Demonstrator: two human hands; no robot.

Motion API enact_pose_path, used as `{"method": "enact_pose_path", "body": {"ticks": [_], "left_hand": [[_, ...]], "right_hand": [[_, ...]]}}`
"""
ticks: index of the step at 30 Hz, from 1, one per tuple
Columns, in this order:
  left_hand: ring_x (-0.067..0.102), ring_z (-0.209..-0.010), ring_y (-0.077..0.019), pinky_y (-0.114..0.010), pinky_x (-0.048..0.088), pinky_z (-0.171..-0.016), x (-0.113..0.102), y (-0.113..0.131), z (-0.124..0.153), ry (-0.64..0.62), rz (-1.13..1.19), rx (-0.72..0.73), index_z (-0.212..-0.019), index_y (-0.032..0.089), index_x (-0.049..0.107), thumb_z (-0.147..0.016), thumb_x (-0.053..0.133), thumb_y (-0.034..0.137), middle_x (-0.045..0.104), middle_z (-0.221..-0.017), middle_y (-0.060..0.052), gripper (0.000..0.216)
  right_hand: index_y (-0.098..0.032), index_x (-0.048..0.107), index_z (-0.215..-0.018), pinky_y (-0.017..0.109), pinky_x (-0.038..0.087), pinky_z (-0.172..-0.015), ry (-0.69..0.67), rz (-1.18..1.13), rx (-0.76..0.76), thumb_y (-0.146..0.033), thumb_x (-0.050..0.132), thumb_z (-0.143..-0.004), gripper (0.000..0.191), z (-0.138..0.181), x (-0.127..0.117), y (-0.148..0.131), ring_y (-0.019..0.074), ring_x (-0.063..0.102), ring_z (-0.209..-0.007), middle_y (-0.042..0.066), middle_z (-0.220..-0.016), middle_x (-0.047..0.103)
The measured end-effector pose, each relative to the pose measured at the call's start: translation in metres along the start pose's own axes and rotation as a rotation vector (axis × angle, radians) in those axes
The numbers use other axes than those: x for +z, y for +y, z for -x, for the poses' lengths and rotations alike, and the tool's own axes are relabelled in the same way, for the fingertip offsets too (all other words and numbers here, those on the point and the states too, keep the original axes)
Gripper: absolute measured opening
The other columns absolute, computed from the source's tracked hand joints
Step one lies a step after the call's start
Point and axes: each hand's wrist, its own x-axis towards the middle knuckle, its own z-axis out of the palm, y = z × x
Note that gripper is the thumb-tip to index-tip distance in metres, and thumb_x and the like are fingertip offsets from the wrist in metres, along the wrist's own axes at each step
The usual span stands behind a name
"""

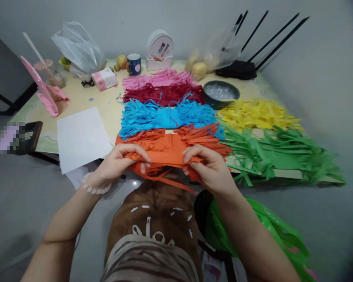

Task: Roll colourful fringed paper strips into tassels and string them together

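Note:
My left hand (122,161) and my right hand (207,166) both grip a strip of orange fringed paper (167,150) at the near edge of the table, fingers curled over its top. The strip's cut fringes hang down below my hands. Behind it lie more fringed paper bundles: blue (164,115), dark red (161,94) and pink (157,79). Yellow fringed paper (255,113) and green fringed paper (279,154) lie to the right.
A white sheet (80,137) lies at the left front. A dark bowl (220,94), a mug (134,64), a white round box (159,50), plastic bags, fruit and a black router (238,70) stand at the back. A green bag (253,227) hangs below the table edge.

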Motion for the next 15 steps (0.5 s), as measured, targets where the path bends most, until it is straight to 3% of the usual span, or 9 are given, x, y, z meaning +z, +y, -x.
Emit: {"method": "enact_pose_path", "body": {"ticks": [4,10,13,15], "left_hand": [[0.065,-0.063,-0.0102,-0.02,0.053,-0.064,0.001,-0.002,0.003,0.027,-0.071,0.034,-0.082,0.013,0.069,-0.084,0.068,0.019,0.067,-0.067,-0.001,0.006],[0.064,-0.057,-0.0124,-0.022,0.051,-0.057,0.01,-0.002,0.005,0.123,-0.314,-0.002,-0.074,0.016,0.055,-0.086,0.07,0.035,0.064,-0.064,0.0,0.027],[0.064,-0.069,-0.0135,-0.024,0.052,-0.067,0.012,-0.004,0.003,0.204,-0.551,0.155,-0.074,0.016,0.055,-0.085,0.071,0.031,0.065,-0.075,-0.002,0.024],[0.066,-0.084,-0.0154,-0.026,0.052,-0.078,0.011,-0.006,0.002,0.236,-0.674,0.256,-0.089,0.016,0.06,-0.085,0.07,0.027,0.068,-0.094,-0.004,0.015]], "right_hand": [[-0.019,0.064,-0.081,0.02,0.047,-0.055,-0.006,0.08,-0.024,-0.01,0.057,-0.081,0.012,-0.002,0.001,-0.003,0.0093,0.06,-0.055,-0.002,-0.073,0.062],[-0.019,0.065,-0.079,0.025,0.048,-0.062,-0.032,0.274,-0.214,-0.023,0.057,-0.091,0.014,-0.001,0.003,-0.008,0.0137,0.061,-0.068,0.002,-0.078,0.065],[-0.02,0.06,-0.076,0.025,0.046,-0.065,0.034,0.453,-0.263,-0.021,0.063,-0.091,0.015,0.0,0.006,-0.009,0.0134,0.06,-0.068,0.0,-0.074,0.064],[-0.02,0.063,-0.091,0.025,0.047,-0.067,0.076,0.574,-0.274,-0.021,0.065,-0.089,0.003,0.001,0.008,-0.01,0.0143,0.062,-0.073,0.002,-0.084,0.068]]}}
